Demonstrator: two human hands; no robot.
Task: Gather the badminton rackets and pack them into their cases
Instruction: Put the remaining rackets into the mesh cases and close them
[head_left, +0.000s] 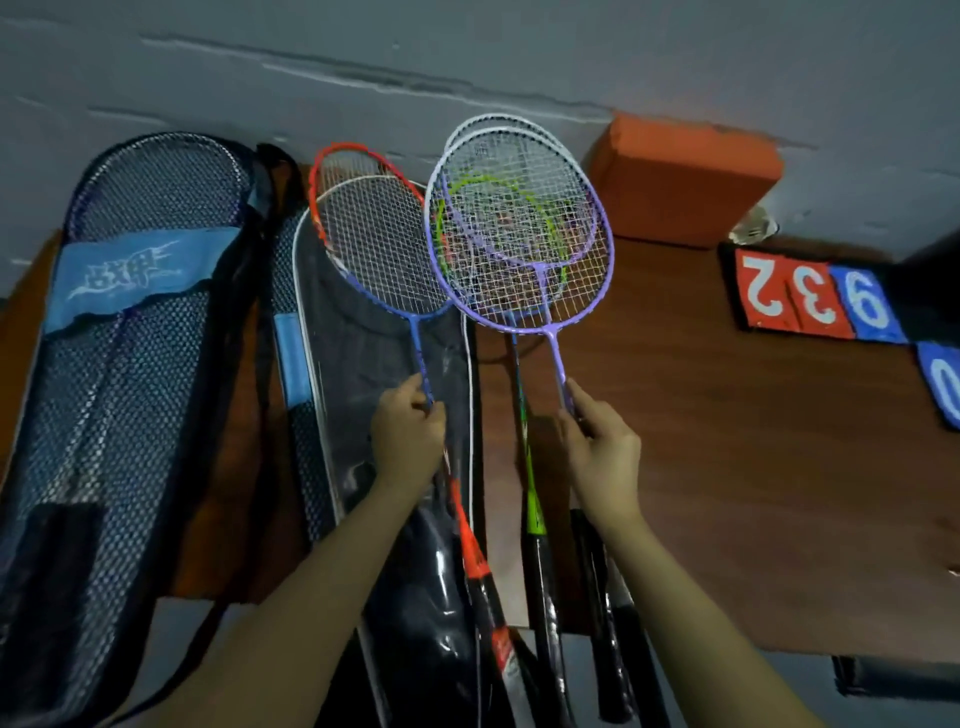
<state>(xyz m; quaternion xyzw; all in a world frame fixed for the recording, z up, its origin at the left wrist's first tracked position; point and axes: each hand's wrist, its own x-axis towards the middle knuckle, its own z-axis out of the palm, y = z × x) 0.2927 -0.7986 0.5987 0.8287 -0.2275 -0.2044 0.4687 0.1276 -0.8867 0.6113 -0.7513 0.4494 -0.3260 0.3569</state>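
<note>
My left hand (408, 436) grips the shaft of a blue racket (421, 358) whose white-rimmed head lies over an open dark case (358, 374). My right hand (597, 441) grips the shaft of a purple racket (553, 348), lifted above a green racket (532, 499) and another purple racket (540, 249) on the table. A red racket (470, 545) lies under the blue one, its red rim showing at the top. At the far left a mesh case (130, 364) with a blue band holds a racket inside.
The brown table (727, 467) stands against a grey wall. An orange block (685, 176) sits at the back. A flip scoreboard (810, 296) with red and blue number cards lies at the right. Black racket handles stick out over the table's front edge.
</note>
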